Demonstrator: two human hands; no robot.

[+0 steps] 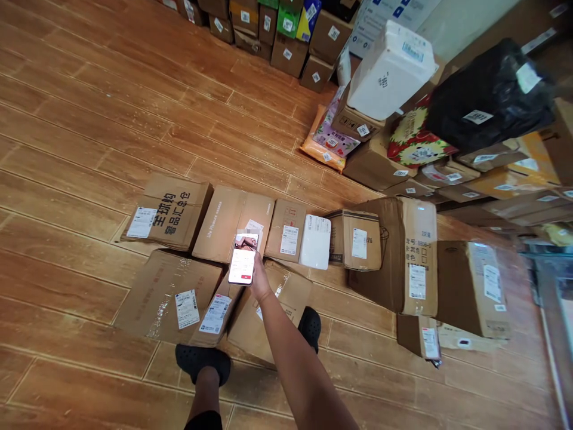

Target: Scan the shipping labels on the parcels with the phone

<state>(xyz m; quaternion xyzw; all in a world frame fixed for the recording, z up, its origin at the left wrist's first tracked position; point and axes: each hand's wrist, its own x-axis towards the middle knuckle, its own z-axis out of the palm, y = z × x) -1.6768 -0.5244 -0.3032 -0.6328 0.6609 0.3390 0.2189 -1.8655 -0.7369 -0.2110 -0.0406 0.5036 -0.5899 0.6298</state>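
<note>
Right hand (259,280) grips a smartphone (243,258), fingers wrapped round its edge, lit screen up, over cardboard parcels (170,292) w/ shipping labels lying in rows on the wood-plank floor (89,119). Black clogs (201,360) at the near edge of the parcels. More boxes stacked at the floor's far right.

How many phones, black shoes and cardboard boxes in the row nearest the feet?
phone, held in the right hand: 1
black shoes: 2
cardboard boxes, row nearest the feet: 3
Total: 6
</note>
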